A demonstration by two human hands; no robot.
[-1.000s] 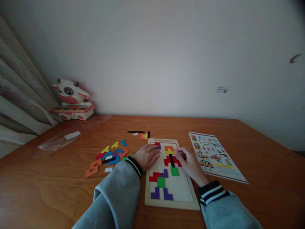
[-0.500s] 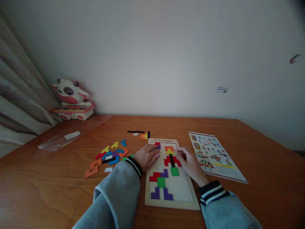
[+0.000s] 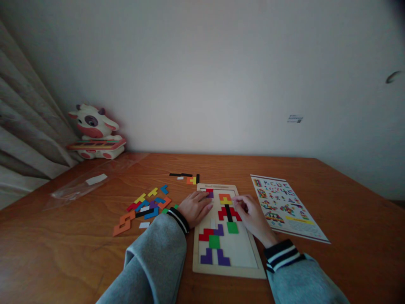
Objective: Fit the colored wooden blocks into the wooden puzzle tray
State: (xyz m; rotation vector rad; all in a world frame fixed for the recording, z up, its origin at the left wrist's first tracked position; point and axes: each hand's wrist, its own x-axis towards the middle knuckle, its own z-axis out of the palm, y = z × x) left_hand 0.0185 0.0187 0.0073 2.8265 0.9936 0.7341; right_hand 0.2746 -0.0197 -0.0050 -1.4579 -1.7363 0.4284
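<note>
step: placing coloured block pieces inside the puzzle board to build a figure; judged mid-way, since the upper and middle parts are filled and much bare board remains low right
left hand: lies flat, palm down, over the board's left edge; fingers loosely spread, tips on or just at the purple piece near the top left; nothing pinched that I can see
right hand: on the board's right side, fingers curled, thumb and forefinger tips at the right end of the red piece; looks like a light pinch or nudge, but cannot tell if it truly grips
black bar: upright, set in the middle of the red piece
orange/yellow piece: just above the red one, touching it
green square: just below the red piece, beside the right hand
lower figure: red and purple piece, green block, two purple feet
loose pieces: heap on the worktop, left of the left hand, well apart from the board
small group: black, white and orange bits just beyond the board's far edge
pattern sheet: flat, right of the board
next move (judgement): seat the red piece square against its neighbours, then free a hand to fetch a piece from the heap
other: cow toy at far left by the curtain; clear bag on the worktop
</note>
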